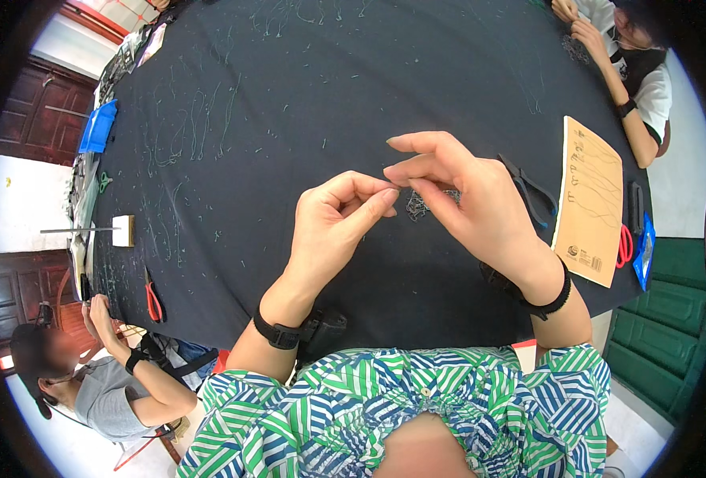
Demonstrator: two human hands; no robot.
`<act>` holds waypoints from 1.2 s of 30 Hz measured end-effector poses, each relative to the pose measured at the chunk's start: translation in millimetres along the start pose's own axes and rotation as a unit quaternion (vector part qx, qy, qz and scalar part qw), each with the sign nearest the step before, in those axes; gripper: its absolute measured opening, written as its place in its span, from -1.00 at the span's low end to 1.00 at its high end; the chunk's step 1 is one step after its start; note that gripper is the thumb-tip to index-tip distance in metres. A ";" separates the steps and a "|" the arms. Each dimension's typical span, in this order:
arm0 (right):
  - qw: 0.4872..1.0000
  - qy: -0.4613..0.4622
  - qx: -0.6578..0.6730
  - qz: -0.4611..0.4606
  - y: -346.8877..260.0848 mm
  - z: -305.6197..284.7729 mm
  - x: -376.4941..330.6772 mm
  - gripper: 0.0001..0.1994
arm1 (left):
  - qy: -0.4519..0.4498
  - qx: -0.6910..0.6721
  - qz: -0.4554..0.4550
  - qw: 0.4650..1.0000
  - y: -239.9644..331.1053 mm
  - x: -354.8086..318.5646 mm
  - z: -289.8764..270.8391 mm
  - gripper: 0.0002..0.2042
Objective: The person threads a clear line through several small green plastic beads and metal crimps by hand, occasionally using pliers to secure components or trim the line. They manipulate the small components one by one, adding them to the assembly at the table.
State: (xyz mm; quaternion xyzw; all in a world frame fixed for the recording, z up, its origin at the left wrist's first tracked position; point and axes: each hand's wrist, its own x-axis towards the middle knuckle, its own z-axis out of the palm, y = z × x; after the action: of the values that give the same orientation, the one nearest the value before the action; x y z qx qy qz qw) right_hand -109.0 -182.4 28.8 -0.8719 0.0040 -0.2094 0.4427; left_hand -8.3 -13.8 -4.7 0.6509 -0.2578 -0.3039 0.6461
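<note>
- My left hand [333,227] is up over the middle of the worktop [305,88], a broad surface under a dark cloth, with thumb and forefinger pinched shut on something very fine, a wire or thread end too thin to make out.
- My right hand [464,195] meets it fingertip to fingertip; its thumb and forefinger pinch the same spot, the other fingers spread loosely above.
- Just under my right fingers hangs a small tangled piece of dark metal chainwork [418,205], touching or nearly touching the cloth; I cannot tell which.
- I wear a black wristband on each wrist.
- Just beyond my right hand lie black-handled pliers [532,191] on the cloth.
- Further right lies a tan cardboard sheet [590,203] with thin strands laid on it, and beside it red-handled cutters [624,245] near the worktop's edge.
- Short green thread scraps [201,119] are scattered over the far left of the cloth.
- On the left edge sit a small pale block [123,230], another red-handled tool [153,299] and a blue plastic tray [98,127].
- A person at lower left rests a hand [98,312] on the worktop's edge; another person at upper right has both hands on the cloth.
</note>
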 end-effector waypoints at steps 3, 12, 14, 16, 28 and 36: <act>1.000 0.000 -0.016 -0.008 0.8 1.7 -0.4 -0.68 | -0.002 0.010 0.000 1.000 0.9 0.0 0.0 -0.87; 0.999 -0.021 -0.023 -0.015 0.8 1.9 -1.3 -0.68 | -0.002 0.021 0.016 1.000 1.9 -0.7 -0.2 -0.89; 1.000 -0.018 -0.009 -0.011 3.5 2.0 -1.6 -0.69 | -0.007 0.021 0.019 1.000 2.0 -0.8 -1.8 -0.90; 1.000 -0.016 0.005 -0.007 5.7 -1.3 -1.3 -0.70 | -0.007 0.003 0.012 1.000 2.0 -1.0 -2.8 -0.91; 0.993 -0.089 0.053 0.052 5.7 -15.8 5.4 -0.92 | -0.010 -0.043 0.025 0.999 2.3 -1.3 -3.4 -0.93; 0.995 -0.052 0.072 0.043 7.3 -18.6 7.1 -0.89 | 0.001 -0.055 0.016 0.998 4.6 -1.2 -5.9 -0.92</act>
State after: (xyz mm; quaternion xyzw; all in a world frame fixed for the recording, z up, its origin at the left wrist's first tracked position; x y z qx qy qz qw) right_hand -108.1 -202.6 35.4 -0.8463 0.0033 -0.1448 0.5126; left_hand -4.5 -9.0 -0.1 0.6108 -0.2505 -0.3067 0.6857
